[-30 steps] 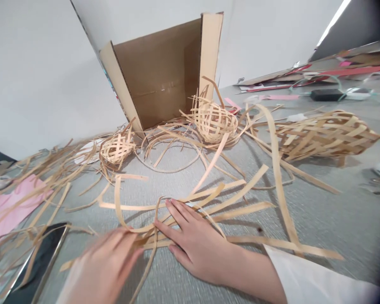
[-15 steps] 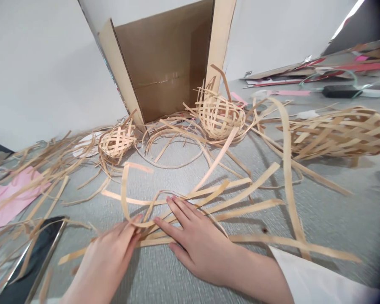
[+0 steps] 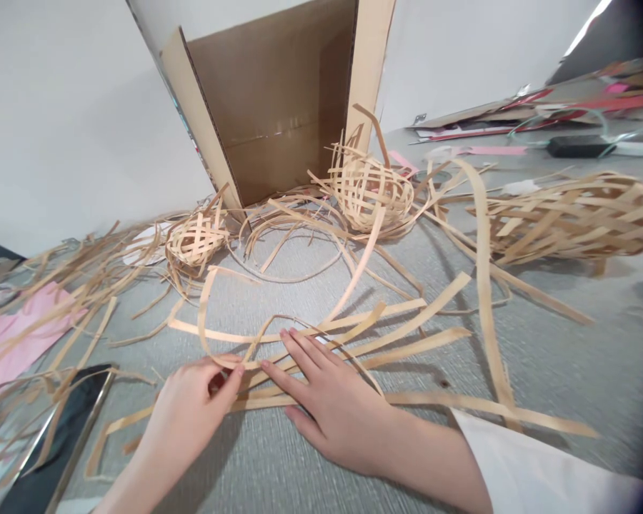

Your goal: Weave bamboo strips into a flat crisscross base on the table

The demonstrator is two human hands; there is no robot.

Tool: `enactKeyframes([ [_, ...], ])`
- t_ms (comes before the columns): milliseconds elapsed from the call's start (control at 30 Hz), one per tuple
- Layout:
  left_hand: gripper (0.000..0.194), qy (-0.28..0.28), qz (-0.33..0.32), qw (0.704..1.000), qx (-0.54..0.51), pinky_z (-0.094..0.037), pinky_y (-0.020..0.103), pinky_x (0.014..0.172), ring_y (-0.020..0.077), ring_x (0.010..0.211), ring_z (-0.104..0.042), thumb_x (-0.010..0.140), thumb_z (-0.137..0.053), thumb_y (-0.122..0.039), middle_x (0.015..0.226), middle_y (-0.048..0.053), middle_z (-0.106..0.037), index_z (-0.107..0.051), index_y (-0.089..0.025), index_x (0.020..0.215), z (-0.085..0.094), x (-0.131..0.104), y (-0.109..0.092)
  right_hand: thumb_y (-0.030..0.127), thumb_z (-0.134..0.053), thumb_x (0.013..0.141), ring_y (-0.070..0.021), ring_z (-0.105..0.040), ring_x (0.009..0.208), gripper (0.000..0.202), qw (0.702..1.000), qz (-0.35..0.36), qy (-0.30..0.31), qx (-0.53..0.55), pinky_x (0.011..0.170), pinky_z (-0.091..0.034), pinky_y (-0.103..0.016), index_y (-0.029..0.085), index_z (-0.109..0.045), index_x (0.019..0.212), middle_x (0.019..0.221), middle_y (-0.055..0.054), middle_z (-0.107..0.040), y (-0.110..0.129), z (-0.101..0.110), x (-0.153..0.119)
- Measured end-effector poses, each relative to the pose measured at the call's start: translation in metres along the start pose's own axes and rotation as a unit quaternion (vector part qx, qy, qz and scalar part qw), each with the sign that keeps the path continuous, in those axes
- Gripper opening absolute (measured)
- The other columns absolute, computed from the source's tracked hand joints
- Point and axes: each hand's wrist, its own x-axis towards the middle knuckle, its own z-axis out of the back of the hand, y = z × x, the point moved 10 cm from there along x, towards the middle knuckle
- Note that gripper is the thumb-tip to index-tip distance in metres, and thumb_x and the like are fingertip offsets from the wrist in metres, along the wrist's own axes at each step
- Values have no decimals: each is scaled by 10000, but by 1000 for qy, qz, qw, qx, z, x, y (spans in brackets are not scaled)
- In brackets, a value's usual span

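- Hands first, nearest the camera: the left hand point(image 3: 185, 414) comes in from 7 o'clock with thumb and fingers curled together, pinching the end of a looped strip point(image 3: 206, 303) at its fingertips; how firm the pinch is cannot be made out
- The right hand point(image 3: 329, 407) enters from 4 o'clock in a white sleeve point(image 3: 536, 471), fingers straight and spread flat, palm down, pressing the crossed strips point(image 3: 354, 343) onto the grey table point(image 3: 568, 357); it grips nothing
- The crossing under the right fingertips lies just beside the left fingertips, at their 3 o'clock, so the left hand is the nearer to the loose end
- The pressed strips run with their long axis from 8 o'clock to 2 o'clock, fanning out past the right hand; the looped strip rises toward 12 o'clock from the pinch and bends over
- A long strip point(image 3: 482, 243) arches from 5 o'clock up to 12 o'clock at the right of the hands
- At 8 o'clock a dark phone point(image 3: 58, 428) lies partly cut off by the frame edge, with pink paper point(image 3: 11, 343) beyond it under a tangle of strips
- Farther off, a small woven ball point(image 3: 196, 239) at 11 o'clock, a larger woven ball point(image 3: 372, 189) at 12 o'clock, and a long woven piece point(image 3: 573, 218) at 2 o'clock
- Behind them stands an open cardboard box point(image 3: 273, 107), its top cut off; the clutter at the far right is too blurred to name
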Motion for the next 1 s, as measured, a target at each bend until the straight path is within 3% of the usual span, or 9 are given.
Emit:
enactKeyframes([
  [133, 426, 43, 8, 999, -27, -462, 321, 751, 269, 820, -669, 840, -434, -529, 828, 60, -734, -701, -200, 797, 0, 15, 3, 408, -368, 944, -291, -82, 1413, 617, 1000, -9, -8, -11, 1138, -174, -462, 133, -217, 1475, 1536, -160, -119, -3, -1, 1],
  [233, 398, 27, 5, 1000, -13, -458, 311, 739, 265, 820, -669, 838, -433, -510, 836, 57, -733, -686, -211, 768, 5, 22, 3, 425, -346, 946, -272, -94, 1415, 638, 1000, -4, -9, -22, 1156, -123, -445, 72, -226, 1464, 1531, -155, -148, -4, -1, 1],
  [400, 390, 1, -2, 1000, 30, -454, 312, 710, 265, 774, -666, 827, -416, -491, 798, 63, -727, -680, -217, 744, 9, 25, 1, 448, -329, 949, -265, -94, 1416, 627, 1000, -8, -9, -22, 1154, -106, -459, 106, -236, 1467, 1533, -141, -147, -4, 1, 1],
  [667, 404, 9, 41, 999, -11, -452, 304, 640, 244, 664, -674, 817, -431, -510, 773, 55, -727, -685, -196, 825, 10, 24, 10, 492, -373, 927, -298, -69, 1412, 643, 999, -39, -21, -9, 1135, -160, -470, 163, -256, 1467, 1535, -166, -95, -9, 2, -1],
  [833, 445, -1, 26, 1000, -6, -451, 311, 647, 260, 745, -669, 834, -419, -542, 830, 73, -730, -693, -193, 874, 13, 24, 11, 475, -343, 932, -281, -85, 1414, 696, 999, -39, -6, -24, 1149, -150, -469, 41, -217, 1461, 1520, -177, -144, -9, 1, 1],
  [1000, 421, 41, 37, 989, -135, -492, 312, 640, 223, 686, -660, 784, -517, -553, 775, 67, -712, -679, -165, 813, 4, 26, 10, 479, -327, 938, -297, -71, 1413, 686, 999, -35, 7, -17, 1147, -142, -484, 30, -246, 1450, 1523, -169, -127, -8, -2, 2],
])
